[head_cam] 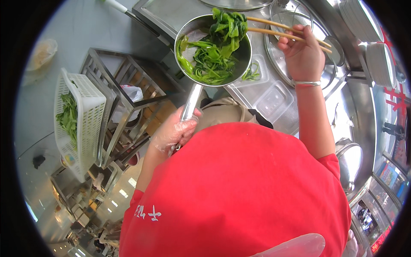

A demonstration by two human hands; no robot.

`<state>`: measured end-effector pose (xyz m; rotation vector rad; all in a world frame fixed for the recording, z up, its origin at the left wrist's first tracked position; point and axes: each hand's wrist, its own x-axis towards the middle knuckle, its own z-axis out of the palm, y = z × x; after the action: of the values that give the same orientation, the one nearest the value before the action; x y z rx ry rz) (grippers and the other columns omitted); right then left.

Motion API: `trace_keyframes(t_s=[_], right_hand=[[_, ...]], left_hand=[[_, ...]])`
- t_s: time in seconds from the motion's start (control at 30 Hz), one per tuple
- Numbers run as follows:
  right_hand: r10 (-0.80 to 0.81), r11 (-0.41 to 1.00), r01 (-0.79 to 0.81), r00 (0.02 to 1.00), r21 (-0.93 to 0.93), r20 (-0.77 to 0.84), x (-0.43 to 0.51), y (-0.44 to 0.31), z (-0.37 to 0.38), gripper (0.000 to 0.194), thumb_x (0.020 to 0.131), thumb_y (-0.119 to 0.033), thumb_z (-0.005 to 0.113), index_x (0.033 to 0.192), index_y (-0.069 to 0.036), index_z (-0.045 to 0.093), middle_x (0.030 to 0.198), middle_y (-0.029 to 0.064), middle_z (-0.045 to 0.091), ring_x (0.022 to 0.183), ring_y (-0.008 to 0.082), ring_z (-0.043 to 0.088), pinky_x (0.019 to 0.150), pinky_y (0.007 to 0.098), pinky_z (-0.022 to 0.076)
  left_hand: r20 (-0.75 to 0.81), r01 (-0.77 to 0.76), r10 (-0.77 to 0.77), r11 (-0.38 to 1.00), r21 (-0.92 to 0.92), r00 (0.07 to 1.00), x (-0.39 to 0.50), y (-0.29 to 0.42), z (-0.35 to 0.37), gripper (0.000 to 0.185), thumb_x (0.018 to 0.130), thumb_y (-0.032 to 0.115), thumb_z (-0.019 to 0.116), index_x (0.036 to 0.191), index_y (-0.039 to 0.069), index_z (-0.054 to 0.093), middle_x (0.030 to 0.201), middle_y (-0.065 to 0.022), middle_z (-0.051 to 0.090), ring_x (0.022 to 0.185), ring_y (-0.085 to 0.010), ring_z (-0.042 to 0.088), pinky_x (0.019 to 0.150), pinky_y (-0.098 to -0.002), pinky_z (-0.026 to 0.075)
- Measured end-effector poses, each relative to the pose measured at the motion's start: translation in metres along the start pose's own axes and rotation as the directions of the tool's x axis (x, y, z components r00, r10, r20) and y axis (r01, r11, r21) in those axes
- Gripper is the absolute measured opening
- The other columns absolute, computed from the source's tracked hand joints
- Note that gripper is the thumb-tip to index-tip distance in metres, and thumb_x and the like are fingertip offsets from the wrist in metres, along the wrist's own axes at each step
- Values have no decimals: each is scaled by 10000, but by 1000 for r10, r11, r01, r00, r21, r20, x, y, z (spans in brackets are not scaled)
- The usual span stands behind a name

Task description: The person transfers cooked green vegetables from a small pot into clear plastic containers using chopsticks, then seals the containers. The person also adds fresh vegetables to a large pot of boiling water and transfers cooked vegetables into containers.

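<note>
A clear plastic glove covers my left hand [176, 130], which is closed around the metal handle of a saucepan [249, 61]. Inside the pan lie cooked leafy greens [208, 64]. My right hand [303, 53], bare and with a bracelet at the wrist, holds a pair of wooden chopsticks [273, 23]. A clump of dark green leaves [228, 27] is at the chopsticks' far ends, over the pan's rim. Partly behind the pan, a clear plastic container [261, 69] holds some greens. Another clear container [274, 99] stands nearer to me on the steel counter.
At left, a white plastic basket [91, 93] of raw leaves rests by a metal rack [120, 75]. Round metal lids [276, 61] lie under and beyond my right forearm. Stacked white plates [380, 64] stand at the upper right, and a lidded metal pot [350, 162] at the right.
</note>
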<state>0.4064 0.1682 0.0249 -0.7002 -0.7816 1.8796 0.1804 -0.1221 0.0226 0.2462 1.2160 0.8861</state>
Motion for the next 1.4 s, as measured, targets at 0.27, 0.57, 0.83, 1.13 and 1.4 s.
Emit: trace_keyframes(t_s=[0.27, 0.57, 0.83, 1.13, 1.4], right_hand=[[-79, 994, 52, 956, 101, 284, 2, -49, -13, 339, 1058, -270, 395, 1055, 20, 570, 957, 177, 620, 804, 276, 615, 742, 355, 535], [-87, 996, 87, 995, 6, 49, -24, -47, -43, 333, 1051, -294, 387, 985, -16, 558, 873, 153, 618, 692, 294, 647, 650, 416, 552], [-77, 868, -56, 967, -494, -245, -45, 56, -89, 306, 1045, -276, 445, 993, 16, 518, 829, 156, 630, 650, 254, 702, 575, 333, 604], [-80, 596, 33, 997, -803, -19, -48, 27, -79, 221, 1014, -200, 540, 973, 7, 604, 764, 59, 645, 642, 119, 670, 556, 229, 536], [56, 658, -29, 998, -752, 10, -37, 72, -94, 198, 1000, -177, 560, 968, 8, 622, 784, 56, 654, 672, 108, 663, 588, 246, 547]], left_hand=[[-86, -2, 1, 1000, -18, 996, -5, -2, 0, 280, 902, 158, 596, 1148, 75, 491, 604, 29, 413, 436, -69, 350, 420, -228, 293], [-225, 36, -25, 998, 44, 974, -13, -8, -4, 273, 885, 148, 590, 1134, 85, 500, 614, 29, 429, 434, -68, 366, 422, -220, 303], [-209, 25, -11, 998, 65, 978, -7, -18, -5, 259, 887, 124, 582, 1128, 76, 499, 631, 22, 440, 454, -65, 358, 429, -216, 304], [-235, 24, -2, 995, 94, 972, -7, -23, -2, 270, 877, 100, 577, 1132, 66, 493, 655, 31, 437, 487, -61, 359, 432, -219, 301], [-260, 49, -27, 996, 78, 965, -6, -17, 6, 281, 868, 95, 576, 1134, 69, 489, 658, 36, 439, 504, -55, 366, 436, -213, 294]])
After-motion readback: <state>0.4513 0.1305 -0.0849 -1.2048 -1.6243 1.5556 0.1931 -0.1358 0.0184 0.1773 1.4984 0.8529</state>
